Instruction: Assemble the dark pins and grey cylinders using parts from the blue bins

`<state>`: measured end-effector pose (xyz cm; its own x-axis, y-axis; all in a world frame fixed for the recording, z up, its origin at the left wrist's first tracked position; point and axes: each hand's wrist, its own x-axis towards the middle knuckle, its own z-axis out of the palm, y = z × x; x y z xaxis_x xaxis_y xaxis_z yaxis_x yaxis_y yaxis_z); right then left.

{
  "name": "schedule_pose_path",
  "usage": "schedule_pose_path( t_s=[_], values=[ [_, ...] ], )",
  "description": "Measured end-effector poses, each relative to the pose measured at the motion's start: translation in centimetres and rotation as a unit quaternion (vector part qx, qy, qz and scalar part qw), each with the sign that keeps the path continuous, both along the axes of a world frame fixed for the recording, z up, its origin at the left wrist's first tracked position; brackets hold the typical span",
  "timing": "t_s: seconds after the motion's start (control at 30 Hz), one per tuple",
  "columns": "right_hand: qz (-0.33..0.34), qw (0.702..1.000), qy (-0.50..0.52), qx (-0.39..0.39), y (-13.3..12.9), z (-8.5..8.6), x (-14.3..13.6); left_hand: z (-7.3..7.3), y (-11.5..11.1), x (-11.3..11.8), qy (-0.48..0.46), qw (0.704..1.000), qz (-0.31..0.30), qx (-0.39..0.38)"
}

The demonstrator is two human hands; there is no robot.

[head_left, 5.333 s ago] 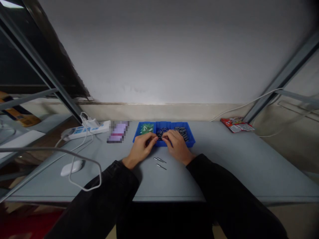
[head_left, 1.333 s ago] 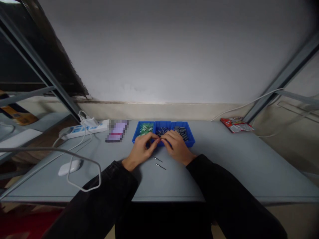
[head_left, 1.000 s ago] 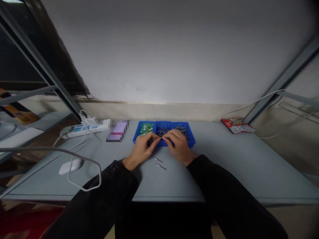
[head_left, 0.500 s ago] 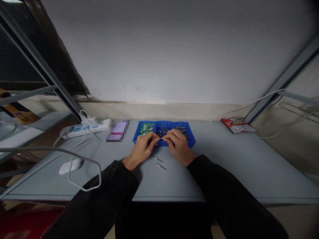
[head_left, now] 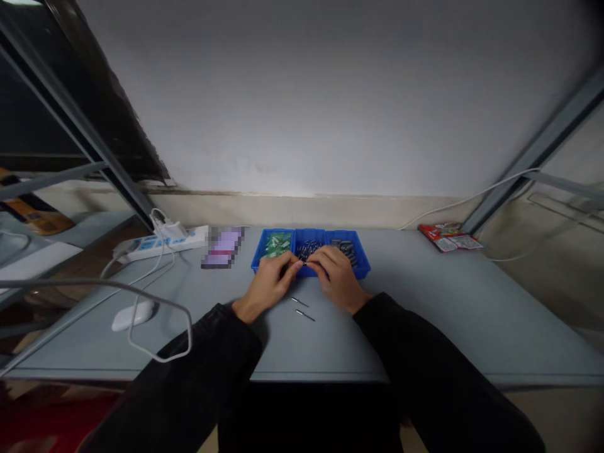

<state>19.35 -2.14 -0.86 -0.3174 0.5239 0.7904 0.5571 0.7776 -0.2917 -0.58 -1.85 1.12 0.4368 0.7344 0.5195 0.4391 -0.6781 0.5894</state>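
Note:
My left hand [head_left: 270,280] and my right hand [head_left: 336,277] meet fingertip to fingertip at the front of a blue three-part tray [head_left: 363,270]. Both are closed in a pinch on a small slim piece [head_left: 304,263], mostly hidden by the fingers. Green and whitish bits [head_left: 278,242] fill the left compartment. In the middle one lie many small dark metal parts [head_left: 309,247], partly covered by my right fingers. Grey rod-like parts [head_left: 346,246] are in the right compartment. Two thin metal pins with a thicker end, a farther pin [head_left: 299,302] and a nearer pin [head_left: 305,315], lie between my forearms.
To the left are a white power strip [head_left: 189,241] with plugs, a phone [head_left: 223,248] blurred by pixels, a white rounded case [head_left: 133,316] and a looping cable [head_left: 190,333]. A red packet [head_left: 449,239] lies at the back right, beside the metal frame. A wall stands behind the table.
My fingertips have shifted slightly, and less of the small piece shows between them. The tray and the two pins on the table are unmoved.

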Motion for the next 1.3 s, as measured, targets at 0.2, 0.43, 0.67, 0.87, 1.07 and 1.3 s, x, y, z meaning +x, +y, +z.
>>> schedule_pose_path(
  t_s=[0.2,0.43,0.67,0.87,1.07,1.3],
  values=[
    [-0.060,0.998,0.016,0.013,0.35,-0.10,0.30,0.12,-0.01,0.03,0.002,1.000,0.000,0.008],
    [-0.015,0.998,0.058,0.001,0.52,-0.31,0.42,0.01,0.03,0.01,0.005,1.000,0.010,0.020],
    [0.028,0.999,0.040,-0.023,0.04,-0.35,0.05,-0.20,0.11,0.06,0.030,0.999,-0.020,0.012],
    [0.057,0.997,0.021,-0.054,-0.11,-0.21,-0.17,-0.24,0.05,0.11,0.043,0.999,-0.020,0.022],
    [0.042,0.998,0.003,-0.053,-0.02,-0.28,-0.20,-0.34,0.08,0.05,0.043,0.998,-0.025,0.032],
    [0.048,0.997,0.002,-0.062,-0.25,-0.04,-0.24,-0.47,0.15,-0.02,0.041,0.999,-0.015,0.030]
  ],
)
